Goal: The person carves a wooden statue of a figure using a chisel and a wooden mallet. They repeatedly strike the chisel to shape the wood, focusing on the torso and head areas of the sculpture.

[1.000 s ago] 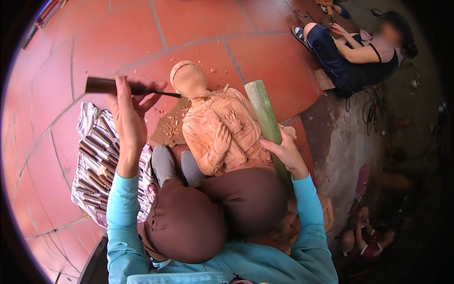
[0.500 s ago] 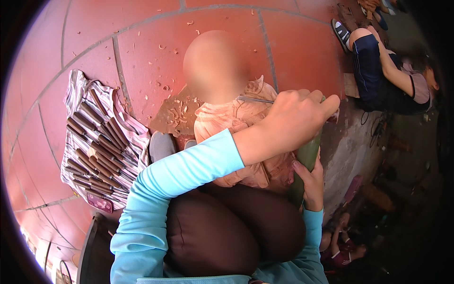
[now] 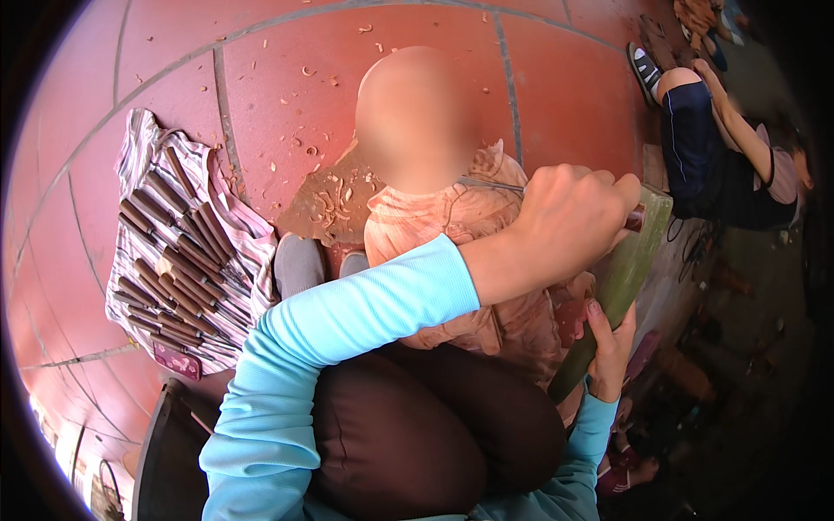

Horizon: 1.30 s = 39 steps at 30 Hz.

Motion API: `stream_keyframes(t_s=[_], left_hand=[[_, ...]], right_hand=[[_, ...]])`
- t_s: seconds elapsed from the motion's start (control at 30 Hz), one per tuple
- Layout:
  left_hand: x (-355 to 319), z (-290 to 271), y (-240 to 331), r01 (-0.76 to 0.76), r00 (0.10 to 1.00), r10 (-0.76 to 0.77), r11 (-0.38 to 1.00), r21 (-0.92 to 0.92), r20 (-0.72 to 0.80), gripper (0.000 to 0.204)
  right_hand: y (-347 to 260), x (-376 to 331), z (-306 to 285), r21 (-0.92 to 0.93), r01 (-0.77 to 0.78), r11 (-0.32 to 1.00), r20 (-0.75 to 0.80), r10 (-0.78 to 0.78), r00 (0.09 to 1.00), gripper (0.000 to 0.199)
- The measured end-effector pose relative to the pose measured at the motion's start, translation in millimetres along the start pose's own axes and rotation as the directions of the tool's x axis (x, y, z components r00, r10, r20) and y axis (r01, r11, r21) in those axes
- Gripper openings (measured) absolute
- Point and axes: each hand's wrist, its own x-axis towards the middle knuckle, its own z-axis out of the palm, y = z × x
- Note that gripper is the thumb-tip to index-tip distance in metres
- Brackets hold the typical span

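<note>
Green club [image 3: 624, 273]; tan figure [image 3: 417, 217]; turquoise sleeves [image 3: 373, 291]; brown handles [image 3: 149, 208]; pink-white striped cloth [image 3: 137, 156].

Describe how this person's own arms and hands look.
Long, light turquoise fabric sleeves with plain cuffs cover the arms, the left one visibly creased. The left hand and right hand are bare, with no gloves.

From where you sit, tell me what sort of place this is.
Probably a wood-carving workshop: brown-handled tools lie on a striped cloth near a carved figure, and curled shavings dot the tiled floor.
</note>
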Motion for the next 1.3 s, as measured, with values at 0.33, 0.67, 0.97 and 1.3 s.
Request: stream_keyframes(t_s=[0.33,0.67,0.97,1.3], left_hand=[[0,7,-1,0.018,0.999,-0.017,1.000,0.015,-0.048,0.034],[0,7,-2,0.019,0.995,-0.023,0.999,-0.039,-0.101,0.030],[4,4,-6,0.061,0.992,-0.069,0.995,-0.079,-0.107,0.027],[6,9,-9,0.087,0.991,-0.089,0.996,-0.027,-0.098,0.025]], right_hand=[[-15,9,-10,-0.221,0.235,0.947,-0.108,-0.263,0.959,0.047],[-21,15,-2,-0.284,0.312,0.907,-0.138,-0.361,0.922,0.053],[-14,41,-11,-0.529,0.341,0.777,-0.109,-0.461,0.881,0.053],[-6,43,-14,-0.256,0.289,0.922,-0.150,-0.334,0.931,0.053]])
